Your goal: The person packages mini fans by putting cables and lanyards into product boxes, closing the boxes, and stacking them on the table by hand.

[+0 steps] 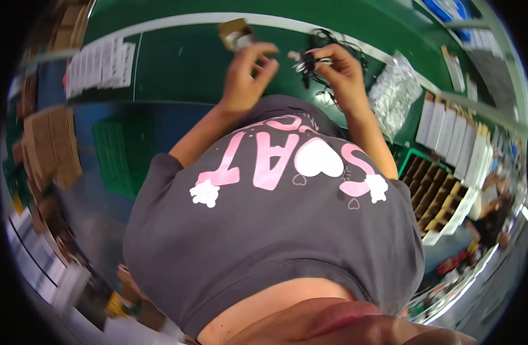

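My right hand [344,72] is closed in a pinch on a small cable [307,62] with black and white parts, held above the green table. Facing it, my left hand [249,75] has bent fingers, with a gap between thumb and forefinger and nothing visible in them. Just beyond the left fingers is a small open cardboard box [235,30] with something whitish inside; whether the fingers touch it I cannot tell. A tangle of black cables [356,47] lies on the table behind and beside my right hand.
A silvery plastic bag [397,95] lies right of my right arm. White printed sheets [100,68] rest at the table's left. Upright white boxes [448,129] and a crate of cardboard boxes [427,190] stand at the right. A green crate [117,155] sits below the table, left.
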Available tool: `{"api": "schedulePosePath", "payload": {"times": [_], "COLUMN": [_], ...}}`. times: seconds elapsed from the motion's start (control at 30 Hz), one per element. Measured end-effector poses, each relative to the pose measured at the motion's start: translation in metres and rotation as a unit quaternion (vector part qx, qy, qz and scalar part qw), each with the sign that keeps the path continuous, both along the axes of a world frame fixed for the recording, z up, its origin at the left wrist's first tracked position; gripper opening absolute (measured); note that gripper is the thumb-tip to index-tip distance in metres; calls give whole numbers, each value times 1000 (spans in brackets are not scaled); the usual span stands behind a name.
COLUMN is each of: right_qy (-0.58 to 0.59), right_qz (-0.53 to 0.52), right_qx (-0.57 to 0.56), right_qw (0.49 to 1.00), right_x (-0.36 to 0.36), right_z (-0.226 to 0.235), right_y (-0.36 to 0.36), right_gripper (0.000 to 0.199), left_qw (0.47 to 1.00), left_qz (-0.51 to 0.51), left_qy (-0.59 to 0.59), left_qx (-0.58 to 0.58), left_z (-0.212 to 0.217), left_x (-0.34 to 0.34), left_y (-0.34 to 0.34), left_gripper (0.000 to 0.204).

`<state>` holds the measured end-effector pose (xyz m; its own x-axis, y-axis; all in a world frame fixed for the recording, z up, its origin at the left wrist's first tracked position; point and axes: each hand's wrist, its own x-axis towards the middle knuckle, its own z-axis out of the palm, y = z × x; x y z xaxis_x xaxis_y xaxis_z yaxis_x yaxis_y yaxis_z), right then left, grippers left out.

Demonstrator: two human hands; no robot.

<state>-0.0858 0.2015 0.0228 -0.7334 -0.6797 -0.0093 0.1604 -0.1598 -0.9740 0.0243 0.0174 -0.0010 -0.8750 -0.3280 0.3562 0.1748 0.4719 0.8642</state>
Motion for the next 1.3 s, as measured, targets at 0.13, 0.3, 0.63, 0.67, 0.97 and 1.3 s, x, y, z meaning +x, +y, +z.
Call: {"api": "schedulePosePath", "payload": {"times": [0.13, 0.3, 0.63, 0.67, 0.97, 1.3], "right_qy": [-5, -30, 596, 597, 695, 496], "right_qz": [34, 61, 83, 86, 206, 42], "right_qx": [4, -40, 181, 179, 262, 160], "right_qw": [999, 997, 778, 777, 637, 852], "right_x": [-20, -22, -33, -37, -18, -3], "right_z": [-9, -29, -75, -73, -73, -93], "right_y": [-40, -101, -128, -128, -121, -94], "right_gripper": [24, 36, 17, 17, 10, 46], "left_qw": [969, 968, 901, 896, 896, 906], "left_qz": [242, -52, -109, -120, -152, -77], "left_qy": [52, -242, -344, -355, -380, -231], "left_qx": [-22, 27, -241, -239, -173, 345], "left_z": [-26, -63, -55, -54, -53, -102], "left_x": [-11, -45, -73, -76, -77, -29], "left_y": [-77, -135, -146, -147, -143, -123], "left_gripper": [50, 56, 33, 35, 45, 48]}}
